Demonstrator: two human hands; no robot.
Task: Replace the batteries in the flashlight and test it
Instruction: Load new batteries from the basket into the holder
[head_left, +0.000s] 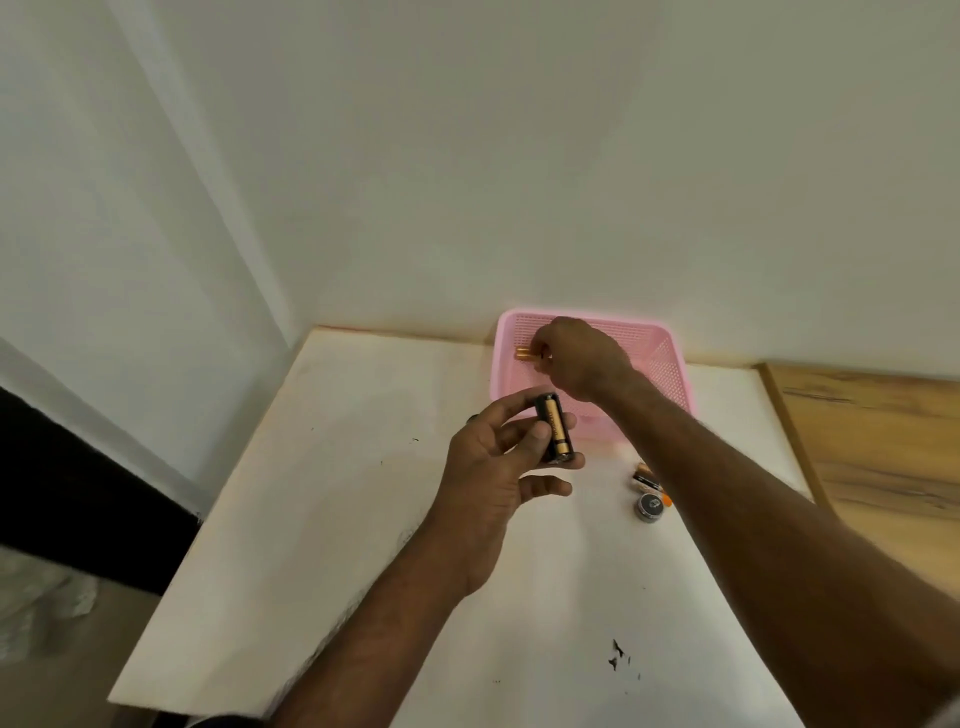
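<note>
My left hand (501, 462) holds a black battery holder (555, 428) above the table, with a gold battery seated in it. My right hand (582, 361) reaches into the pink basket (660, 364) at the back. Its fingertips are closed on gold batteries (524, 354) near the basket's left wall. On the table under my right forearm lie loose batteries (645, 478) and a round black flashlight cap (648, 506) with an orange spot beside it. The flashlight body itself is not visible.
The white table (363, 519) meets the wall at the back and ends at the left in a drop to a dark floor. A wooden board (872, 447) adjoins on the right. Dark marks (618, 657) spot the near tabletop.
</note>
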